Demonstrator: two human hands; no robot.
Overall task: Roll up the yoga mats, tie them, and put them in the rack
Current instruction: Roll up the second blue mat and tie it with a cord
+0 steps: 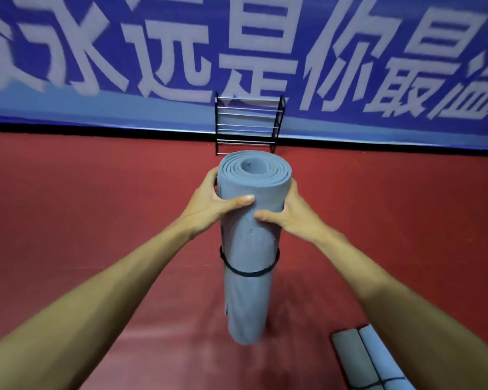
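- Short of the rack [248, 125], and in line with it: one rolled grey-blue yoga mat [248, 249], held upright, its open spiral end on top. Whether its lower end touches the red floor [96, 220] I cannot tell.
- Left hand [209, 204] and right hand [290, 212] clasp the roll near its top from opposite sides. The fingers [213, 181] curl round the back and both thumbs press on the front.
- Black cord [248, 273] circles the roll about halfway down, so it looks tied and ready for carrying to the rack.
- Rack stands against the blue banner [350, 66]. Its rails look bare.
- Two more rolled mats [361, 361] lie much farther from the rack, to the right, with a cord across them.
- Risks:
  - With a single tie, the untied top layers could loosen or telescope if the grip slackens.
  - The roll could slip off or through the thin rails.
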